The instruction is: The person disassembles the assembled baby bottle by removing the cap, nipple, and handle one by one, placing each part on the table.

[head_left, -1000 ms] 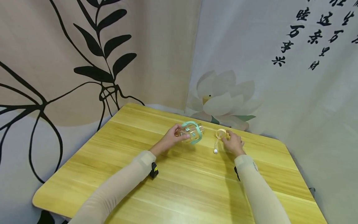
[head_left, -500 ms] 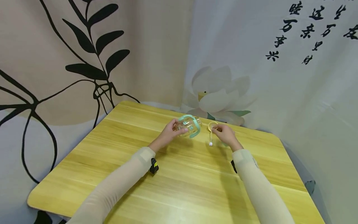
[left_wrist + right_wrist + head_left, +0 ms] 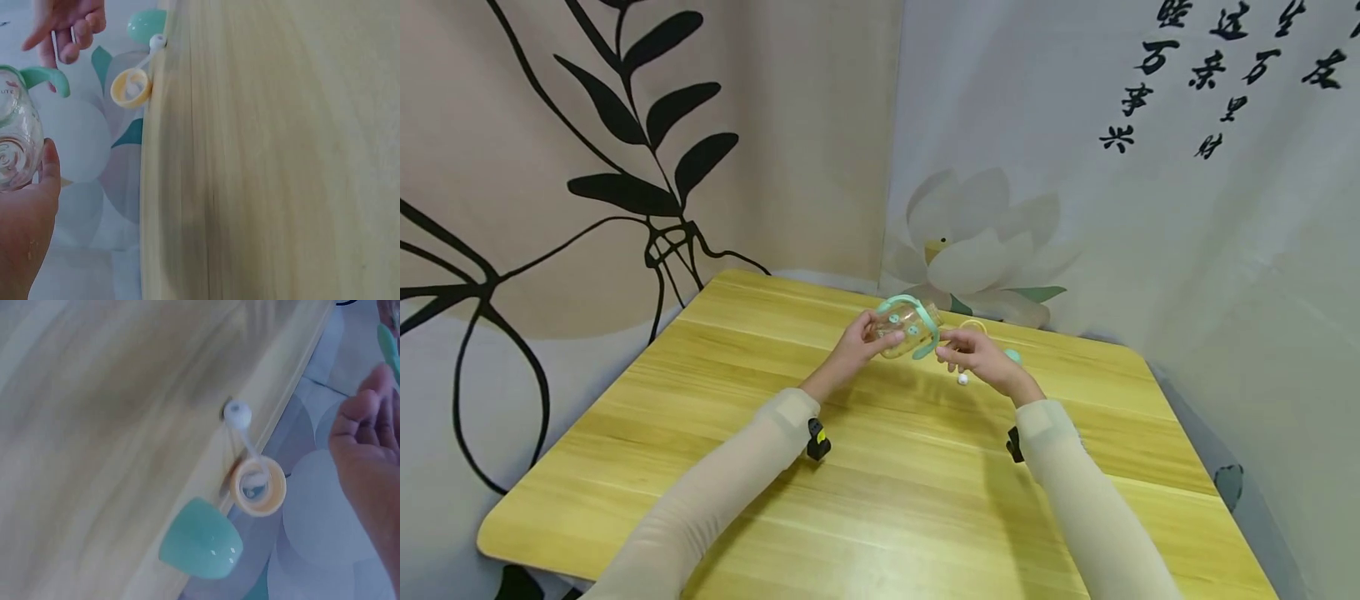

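My left hand grips a clear baby bottle with mint-green handles, tilted sideways above the table, its neck toward the right. Close to that neck is my right hand, fingers partly bent and apart. In the left wrist view this hand shows nothing held; whether a fingertip touches the handle I cannot tell. Behind it on the table lies a yellow collar ring with a straw ending in a white weighted ball. A mint-green cap stands beside the ring.
The yellow wooden table has its far edge just beyond the ring and cap. A printed curtain hangs behind it. Dark wrist devices are strapped below both sleeves.
My right hand has left the yellow ring and straw on the table and moved left to the bottle's neck. The left hand keeps holding the bottle. The head view has shifted slightly.
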Demonstrator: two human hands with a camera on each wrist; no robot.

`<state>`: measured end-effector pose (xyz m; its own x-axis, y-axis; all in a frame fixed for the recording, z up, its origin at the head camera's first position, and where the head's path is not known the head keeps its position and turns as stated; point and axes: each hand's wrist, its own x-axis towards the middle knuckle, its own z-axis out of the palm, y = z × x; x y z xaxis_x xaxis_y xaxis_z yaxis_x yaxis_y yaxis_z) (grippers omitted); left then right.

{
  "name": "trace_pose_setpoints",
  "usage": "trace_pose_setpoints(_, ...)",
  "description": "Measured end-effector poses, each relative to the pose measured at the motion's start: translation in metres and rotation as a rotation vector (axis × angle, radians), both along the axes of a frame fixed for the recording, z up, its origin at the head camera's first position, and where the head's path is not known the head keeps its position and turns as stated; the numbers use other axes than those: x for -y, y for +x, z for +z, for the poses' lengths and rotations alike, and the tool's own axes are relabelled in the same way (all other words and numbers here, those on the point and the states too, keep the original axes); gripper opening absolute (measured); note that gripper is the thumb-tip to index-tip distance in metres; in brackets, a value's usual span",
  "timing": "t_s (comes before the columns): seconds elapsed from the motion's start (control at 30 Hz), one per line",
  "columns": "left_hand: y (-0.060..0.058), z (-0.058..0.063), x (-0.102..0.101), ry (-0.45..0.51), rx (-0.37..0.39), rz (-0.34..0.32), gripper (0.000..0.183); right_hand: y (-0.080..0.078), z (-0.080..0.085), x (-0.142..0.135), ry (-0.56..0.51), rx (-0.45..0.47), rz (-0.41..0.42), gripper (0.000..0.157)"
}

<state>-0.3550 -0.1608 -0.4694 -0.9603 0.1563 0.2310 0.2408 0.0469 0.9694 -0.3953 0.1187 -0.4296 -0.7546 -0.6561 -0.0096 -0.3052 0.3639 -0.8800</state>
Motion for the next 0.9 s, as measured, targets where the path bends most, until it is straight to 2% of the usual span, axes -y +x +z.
trace_pose_setpoints(0.23, -0.001, -0.003, -0.006, 0.004, 0.006, 0.002, 0.029, 0.001, -0.010, 0.005, -0.118, 0.032, -0.093, 0.044)
trace_pose_setpoints(0.4, 0.001, -0.003, -0.008, 0.005, 0.005, 0.002, 0.030, 0.000, -0.015, 0.012, -0.160, 0.044, -0.097, 0.036)
trace_pose_setpoints(0.7, 0.002, -0.003, -0.003, 0.014, -0.002, -0.007, 0.031, 0.002, -0.016, 0.016, -0.205, 0.066, -0.120, 0.033)
trace_pose_setpoints(0.9, 0.004, -0.005, 0.000, 0.022, -0.009, -0.007, 0.035, 0.005, -0.015, 0.015, -0.207, 0.055, -0.172, 0.035)
